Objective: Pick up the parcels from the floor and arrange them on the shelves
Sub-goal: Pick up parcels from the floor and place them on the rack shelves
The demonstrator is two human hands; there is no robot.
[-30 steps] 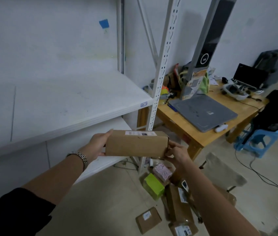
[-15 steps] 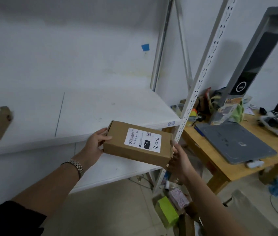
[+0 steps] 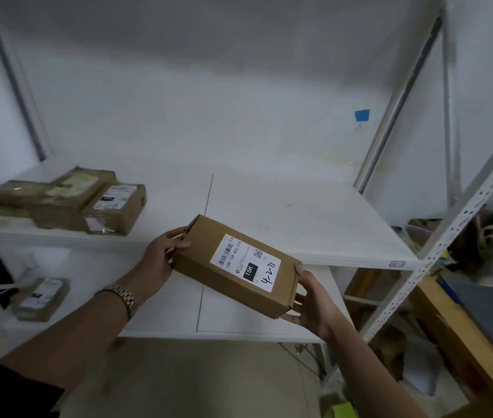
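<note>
Parcel (image 3: 236, 265) held tilted, label up, in front of upper shelf (image 3: 314, 224): left hand (image 3: 160, 257) grips one end, right hand (image 3: 311, 303) the other. Placing step. Next: level it, set down beside stacked parcels (image 3: 70, 200).

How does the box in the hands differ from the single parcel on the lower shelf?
The box is tilted in the air, gripped at its ends by the left hand and right hand; the parcel lies flat on the lower shelf. The box is plain cardboard; the parcel looks glossy. Both are brown with a white label.
</note>
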